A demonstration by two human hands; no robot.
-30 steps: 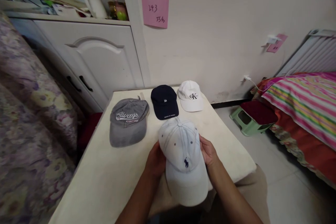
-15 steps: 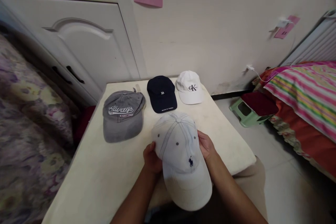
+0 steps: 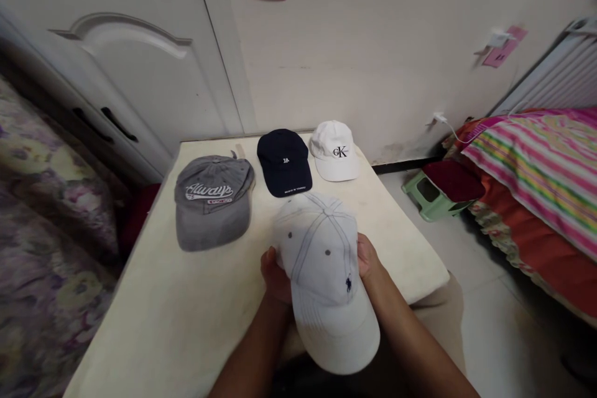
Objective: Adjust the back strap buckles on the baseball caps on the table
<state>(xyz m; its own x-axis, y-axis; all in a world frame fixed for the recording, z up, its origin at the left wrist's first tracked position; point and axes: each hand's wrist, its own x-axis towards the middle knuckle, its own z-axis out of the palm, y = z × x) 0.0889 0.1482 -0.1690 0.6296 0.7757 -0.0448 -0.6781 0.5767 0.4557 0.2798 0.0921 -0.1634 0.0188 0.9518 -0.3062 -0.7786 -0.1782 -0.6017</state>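
Note:
A pale blue-white baseball cap (image 3: 321, 261) with a small dark horse-and-rider emblem is held up over the table's near edge, brim toward me. My left hand (image 3: 276, 277) grips its left side and my right hand (image 3: 366, 256) its right side; the cap hides part of the fingers of both. Beyond it on the cream-covered table (image 3: 186, 311) lie three more caps: a grey one (image 3: 214, 199) lettered "Always" at the left, a navy one (image 3: 283, 165) in the middle, and a white one (image 3: 334, 152) with black letters at the right.
A white cabinet (image 3: 135, 68) and a floral curtain (image 3: 46, 249) flank the table on the left. The wall (image 3: 364, 43) rises behind it. On the right are a green stool (image 3: 426, 196) with a dark red top and a bed with a striped cover (image 3: 536, 168).
Both hands have turned the pale cap, so its brim and emblem now point further right. My view has tilted downward. The three caps on the table stay where they lay.

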